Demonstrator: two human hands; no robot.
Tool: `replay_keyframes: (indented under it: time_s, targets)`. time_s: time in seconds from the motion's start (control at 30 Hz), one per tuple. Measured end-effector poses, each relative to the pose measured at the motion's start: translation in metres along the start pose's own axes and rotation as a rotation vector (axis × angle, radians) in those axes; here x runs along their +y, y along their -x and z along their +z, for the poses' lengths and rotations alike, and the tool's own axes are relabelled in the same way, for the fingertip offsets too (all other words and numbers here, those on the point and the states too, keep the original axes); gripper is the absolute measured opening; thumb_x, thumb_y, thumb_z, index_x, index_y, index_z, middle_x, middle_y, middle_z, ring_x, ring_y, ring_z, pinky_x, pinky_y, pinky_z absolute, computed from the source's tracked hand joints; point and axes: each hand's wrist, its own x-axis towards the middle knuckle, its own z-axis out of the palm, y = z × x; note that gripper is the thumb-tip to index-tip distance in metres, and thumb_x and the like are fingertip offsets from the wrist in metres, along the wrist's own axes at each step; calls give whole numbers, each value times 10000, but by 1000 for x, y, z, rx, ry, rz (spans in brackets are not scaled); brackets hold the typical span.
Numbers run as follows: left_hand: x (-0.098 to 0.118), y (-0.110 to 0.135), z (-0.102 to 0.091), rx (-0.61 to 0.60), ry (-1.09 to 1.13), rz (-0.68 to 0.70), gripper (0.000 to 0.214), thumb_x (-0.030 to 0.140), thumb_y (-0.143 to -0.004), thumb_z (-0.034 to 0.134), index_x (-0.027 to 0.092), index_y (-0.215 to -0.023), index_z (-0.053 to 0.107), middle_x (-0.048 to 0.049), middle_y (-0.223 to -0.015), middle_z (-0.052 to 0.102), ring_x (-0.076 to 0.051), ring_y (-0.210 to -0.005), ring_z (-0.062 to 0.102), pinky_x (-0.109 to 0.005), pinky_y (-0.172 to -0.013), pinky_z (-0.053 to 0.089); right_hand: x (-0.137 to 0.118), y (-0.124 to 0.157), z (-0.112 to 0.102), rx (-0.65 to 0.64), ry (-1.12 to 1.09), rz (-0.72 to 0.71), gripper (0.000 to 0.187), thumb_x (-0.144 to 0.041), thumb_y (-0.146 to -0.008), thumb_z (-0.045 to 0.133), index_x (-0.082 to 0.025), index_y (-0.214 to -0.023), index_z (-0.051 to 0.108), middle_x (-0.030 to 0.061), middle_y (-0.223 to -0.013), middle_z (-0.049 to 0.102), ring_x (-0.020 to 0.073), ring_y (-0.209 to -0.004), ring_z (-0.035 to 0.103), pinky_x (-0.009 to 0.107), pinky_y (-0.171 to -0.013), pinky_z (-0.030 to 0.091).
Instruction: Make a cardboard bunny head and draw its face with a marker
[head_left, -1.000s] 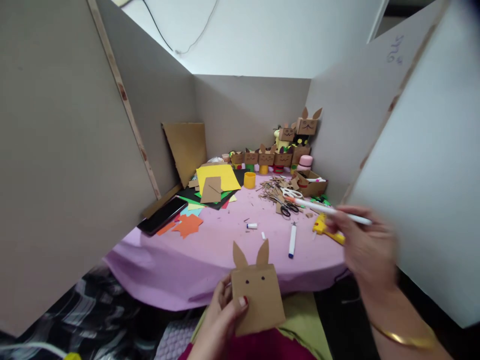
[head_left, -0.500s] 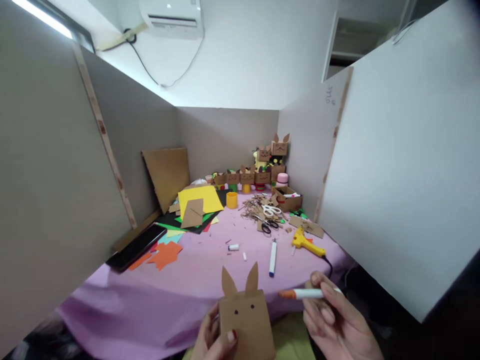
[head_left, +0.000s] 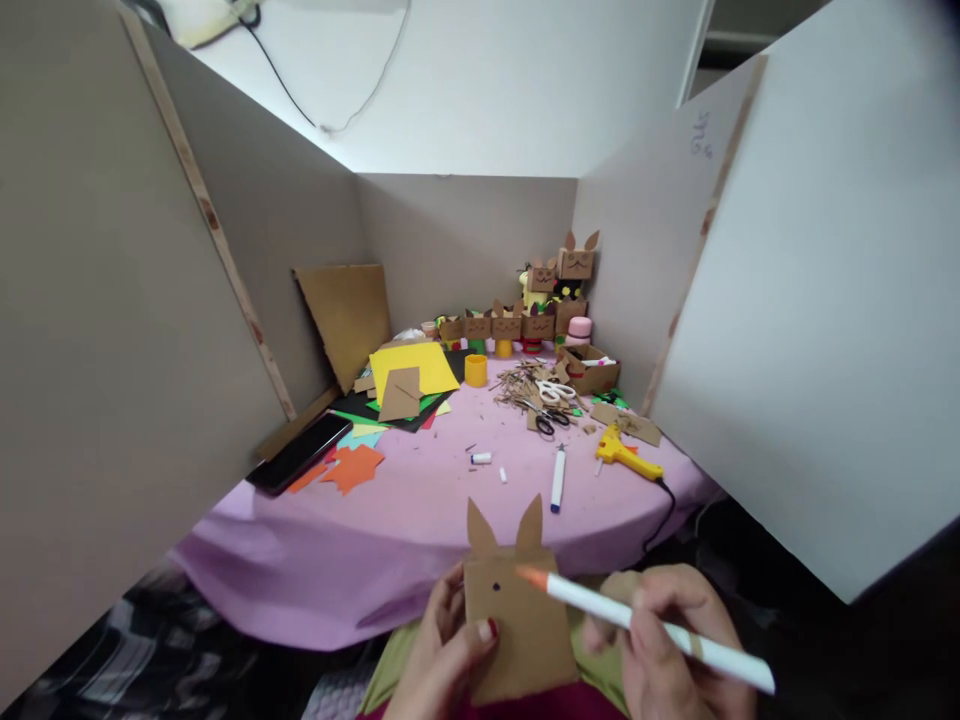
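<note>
My left hand (head_left: 446,645) grips a small brown cardboard box (head_left: 517,645) from its left side, thumb on the front face. Two pointed cardboard ears (head_left: 529,524) stand up from its top edge. One black dot (head_left: 496,587) shows on the face; the marker covers the area to its right. In my right hand (head_left: 660,680) is a white marker (head_left: 592,602) with an orange tip end. The tip is over the upper part of the box face; I cannot tell whether it touches.
On the pink cloth (head_left: 420,490) lie a yellow glue gun (head_left: 628,456), a white marker with a blue end (head_left: 558,480), scissors (head_left: 551,415) and a phone (head_left: 300,455). Coloured paper (head_left: 412,368) is at left. Several cardboard animal figures (head_left: 507,325) stand at the back.
My right hand has brought the marker left and over the box face, its tip now angled up and left. The view has tilted down, so the table appears higher.
</note>
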Motion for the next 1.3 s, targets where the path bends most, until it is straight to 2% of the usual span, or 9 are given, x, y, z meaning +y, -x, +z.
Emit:
replay_keyframes:
  time_s: [0.1,0.17,0.2,0.3,0.4,0.47,0.87,1.07,1.3]
  targets:
    - [2,4,-1,-5,-35,12,779,260,-535,804,182,-1220,440,-189,-1282,570,-378,-1182,521,-451,-974,410,3,2,1,-102,272,-169,123,-339,-866,553,-239,-899,617,31,-733,697,155,-612,647,245,-543,505]
    - [4,7,-1,-22,-51,18,790,263,-551,797,193,-1241,420,-185,-1279,573,-376,-1177,526,-460,-970,410,4,1,-4,-166,443,-241,53,-252,-799,613,-235,-761,581,-3,-621,652,136,-513,607,232,-505,479]
    - [4,8,0,-31,-59,24,796,273,-555,796,198,-1249,414,-183,-1275,577,-375,-1175,527,-464,-970,409,4,1,-6,-186,526,-260,118,-214,-761,637,-236,-697,540,-29,-557,612,121,-456,570,220,-474,455]
    - [5,11,4,-52,-76,52,793,289,-549,805,204,-1242,430,-177,-1254,593,-377,-1172,528,-469,-983,392,4,2,-9,-252,688,-281,59,-230,-780,568,-249,-728,548,-39,-518,609,122,-422,559,218,-454,431]
    - [4,13,7,-73,-94,80,749,291,-544,810,195,-1202,467,-179,-1248,593,-389,-1172,524,-478,-994,376,6,2,-6,-384,650,-358,123,-231,-818,453,-256,-808,573,-27,-559,651,131,-473,615,223,-491,449]
    - [3,13,6,-79,-112,102,730,284,-540,811,193,-1183,477,-176,-1265,580,-388,-1185,511,-474,-1000,370,8,2,-4,-423,663,-437,93,-176,-785,486,-251,-768,537,-42,-539,637,115,-441,599,218,-494,439]
    - [11,23,14,-126,-225,137,717,275,-552,808,169,-1174,467,-188,-1284,552,-373,-1208,483,-465,-1017,352,16,6,-8,-466,755,-500,132,-118,-724,458,-249,-726,469,-63,-492,605,105,-389,562,217,-472,411]
    - [11,24,13,-163,-304,138,761,352,-553,812,192,-1177,408,-176,-1278,547,-359,-1192,496,-460,-1014,352,14,9,-8,-429,765,-448,129,-123,-758,464,-239,-703,486,-56,-498,609,109,-405,565,215,-474,429]
    - [12,22,10,-257,-423,157,770,433,-616,759,198,-1205,324,-182,-1296,505,-338,-1194,488,-469,-1009,354,11,4,-9,-475,780,-500,133,-113,-765,476,-212,-685,512,-59,-508,611,82,-415,565,193,-489,431]
